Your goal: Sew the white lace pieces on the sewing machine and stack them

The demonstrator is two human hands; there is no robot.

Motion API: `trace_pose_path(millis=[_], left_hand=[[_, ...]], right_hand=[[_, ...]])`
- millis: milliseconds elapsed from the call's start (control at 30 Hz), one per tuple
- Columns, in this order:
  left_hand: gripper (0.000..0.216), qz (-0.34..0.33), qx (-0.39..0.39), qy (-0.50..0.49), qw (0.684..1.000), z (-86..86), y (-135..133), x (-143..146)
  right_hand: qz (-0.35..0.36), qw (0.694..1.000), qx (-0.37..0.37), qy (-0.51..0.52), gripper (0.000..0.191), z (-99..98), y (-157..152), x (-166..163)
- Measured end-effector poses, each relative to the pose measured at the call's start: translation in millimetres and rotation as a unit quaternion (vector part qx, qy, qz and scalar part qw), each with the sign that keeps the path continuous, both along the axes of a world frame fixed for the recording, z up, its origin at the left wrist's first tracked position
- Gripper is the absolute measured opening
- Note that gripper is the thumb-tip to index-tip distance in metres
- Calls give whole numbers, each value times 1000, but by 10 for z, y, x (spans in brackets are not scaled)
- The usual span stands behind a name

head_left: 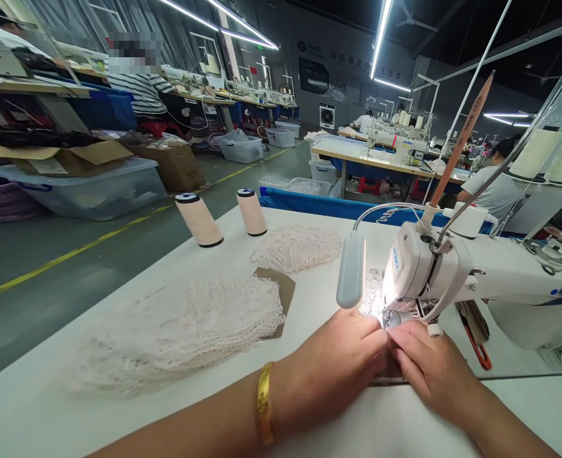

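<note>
On my feed I saw ceiling tubes glow amid dimness, glare whiten the lace, and edges stretch.

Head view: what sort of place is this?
Probably a garment or textile sewing workshop: a large white sewing machine in front, a layered stack of off-white lace pieces to its left, and another white sewing machine beyond.

white tabletop | larger lace stack over brown card | smaller lace stack | two thread cones | sewing machine
</note>
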State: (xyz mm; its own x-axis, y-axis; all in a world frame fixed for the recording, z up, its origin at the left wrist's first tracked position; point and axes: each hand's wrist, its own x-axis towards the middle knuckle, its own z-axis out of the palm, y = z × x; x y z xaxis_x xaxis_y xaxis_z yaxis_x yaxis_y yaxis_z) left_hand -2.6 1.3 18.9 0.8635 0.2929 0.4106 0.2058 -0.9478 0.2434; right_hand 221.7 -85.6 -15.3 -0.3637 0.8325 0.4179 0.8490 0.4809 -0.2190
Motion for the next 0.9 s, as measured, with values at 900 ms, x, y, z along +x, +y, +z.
trace_pose_path(millis=[900], left_hand=[[21, 11, 60, -24, 998, -162, 131, 42]], right_hand=[[27, 999, 20, -31, 41, 36, 3, -12]])
